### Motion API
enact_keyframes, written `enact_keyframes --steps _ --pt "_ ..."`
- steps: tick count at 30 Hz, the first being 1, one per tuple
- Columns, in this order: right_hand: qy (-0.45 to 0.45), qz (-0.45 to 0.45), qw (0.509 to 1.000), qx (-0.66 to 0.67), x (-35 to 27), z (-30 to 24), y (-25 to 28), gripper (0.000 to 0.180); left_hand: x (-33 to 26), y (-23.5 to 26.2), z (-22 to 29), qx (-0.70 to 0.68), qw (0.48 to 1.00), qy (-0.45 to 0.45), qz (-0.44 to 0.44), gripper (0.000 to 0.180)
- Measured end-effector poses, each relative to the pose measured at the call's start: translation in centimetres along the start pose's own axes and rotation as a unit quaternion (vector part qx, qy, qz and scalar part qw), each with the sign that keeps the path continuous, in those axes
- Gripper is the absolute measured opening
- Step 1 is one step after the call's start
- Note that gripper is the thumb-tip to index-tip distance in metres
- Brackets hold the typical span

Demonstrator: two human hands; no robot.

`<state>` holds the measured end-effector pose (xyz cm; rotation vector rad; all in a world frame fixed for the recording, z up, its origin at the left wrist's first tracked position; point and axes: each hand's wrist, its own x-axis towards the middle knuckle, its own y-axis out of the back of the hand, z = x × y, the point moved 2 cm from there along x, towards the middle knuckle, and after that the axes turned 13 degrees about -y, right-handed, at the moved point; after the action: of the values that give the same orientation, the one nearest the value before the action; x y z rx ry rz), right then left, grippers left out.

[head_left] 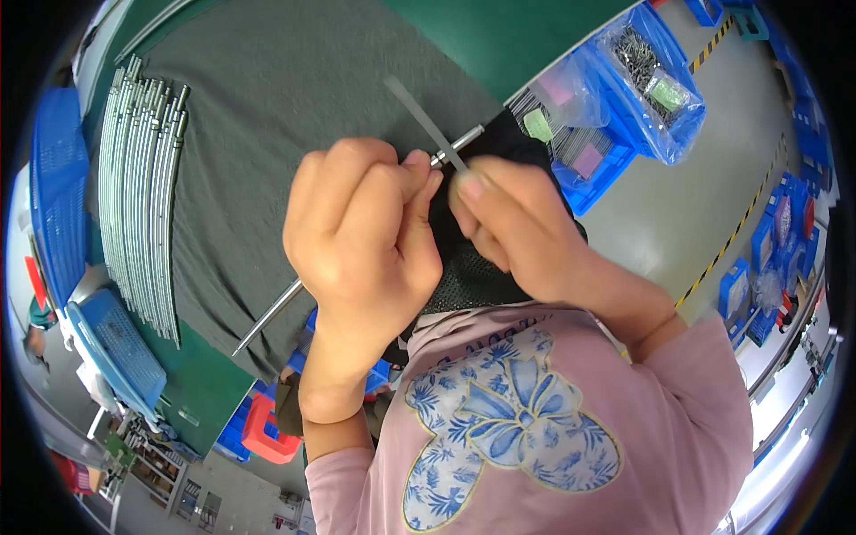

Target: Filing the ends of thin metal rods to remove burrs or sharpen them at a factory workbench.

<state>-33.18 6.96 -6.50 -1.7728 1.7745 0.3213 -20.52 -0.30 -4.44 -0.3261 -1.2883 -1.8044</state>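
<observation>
My left hand [361, 227] is closed around a slim metal rod [272, 314], which slants from lower left up to the right. The rod's grooved, stepped end [468, 138] sticks out past my thumb and fingertips. Between the thumb and fingers of my right hand [526, 223] is a thin, flat grey strip [415, 109], slightly blurred, pointing up and left. It crosses the rod close to that end; whether the two touch, I cannot tell. The strip's lower end is hidden in the right hand's grip.
A dark grey cloth [259, 89] covers much of the green table [481, 40]. Many similar rods [138, 205] lie side by side at left, near blue baskets [116, 343]. Blue bins [655, 80] with small metal parts stand at upper right. A red handle-shaped object [266, 431] sits below the table edge.
</observation>
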Motion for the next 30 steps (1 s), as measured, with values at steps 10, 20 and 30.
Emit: enact_keyframes --steps 10,20,30 --pt "-0.119 -0.02 0.991 0.058 -1.6 1.3 0.3 0.036 -0.2 -0.3 0.0 0.002 1.0 -0.005 0.017 0.018" --pt "-0.074 -0.048 0.995 0.049 -1.0 -0.3 0.2 0.035 0.0 0.0 -0.1 0.008 1.0 -0.009 -0.001 0.018" --pt "0.032 0.062 0.997 0.023 -2.6 5.1 3.1 0.025 -0.2 0.8 -0.1 0.017 0.999 0.028 -0.043 0.015"
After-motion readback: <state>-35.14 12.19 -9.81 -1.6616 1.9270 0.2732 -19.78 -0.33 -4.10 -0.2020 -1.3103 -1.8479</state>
